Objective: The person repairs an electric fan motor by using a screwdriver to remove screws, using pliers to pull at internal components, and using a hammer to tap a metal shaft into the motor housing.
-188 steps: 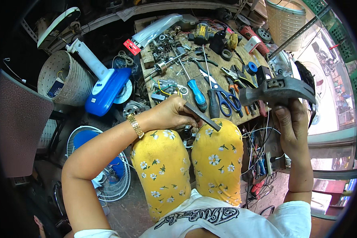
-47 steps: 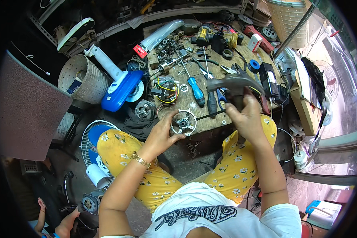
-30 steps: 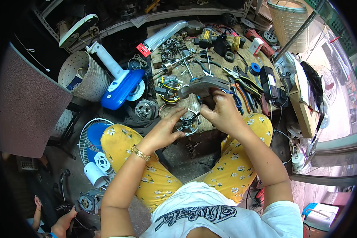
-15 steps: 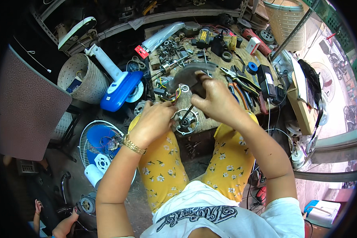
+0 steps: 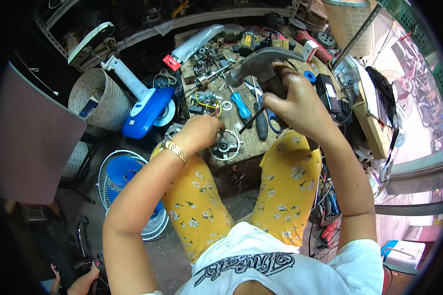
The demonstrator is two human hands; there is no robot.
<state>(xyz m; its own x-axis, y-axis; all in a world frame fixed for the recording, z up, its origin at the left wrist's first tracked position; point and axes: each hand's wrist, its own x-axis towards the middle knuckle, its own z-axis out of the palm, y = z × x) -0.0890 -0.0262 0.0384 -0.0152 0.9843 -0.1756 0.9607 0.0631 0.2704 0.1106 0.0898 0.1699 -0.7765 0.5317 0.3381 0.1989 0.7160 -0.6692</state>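
Observation:
My right hand (image 5: 293, 96) is raised over the bench, gripping a claw hammer (image 5: 253, 64) and a dark narrow bar (image 5: 249, 123), whose end points down toward the bench. My left hand (image 5: 202, 129), with a gold watch at the wrist, has curled fingers just above and left of a round silver motor housing (image 5: 224, 146); what its fingertips hold, if anything, is hidden. The housing lies at the bench's front edge. Nearby are a blue screwdriver (image 5: 241, 105), a dark-handled tool (image 5: 261, 125), scissors with blue handles (image 5: 275, 125) and a wired component (image 5: 202, 103).
The plywood bench (image 5: 251, 147) carries small metal parts, a drill and a red tool. A blue-and-white fan stand (image 5: 145, 113), perforated baskets (image 5: 88, 96) and a fan cage (image 5: 123, 172) are at left. A cardboard box (image 5: 371, 132) stands right. Another person's hand (image 5: 55, 273) shows lower left.
Since half a second ago, my right hand has lifted up and right with hammer and bar, away from the housing. My left hand has moved slightly up and right.

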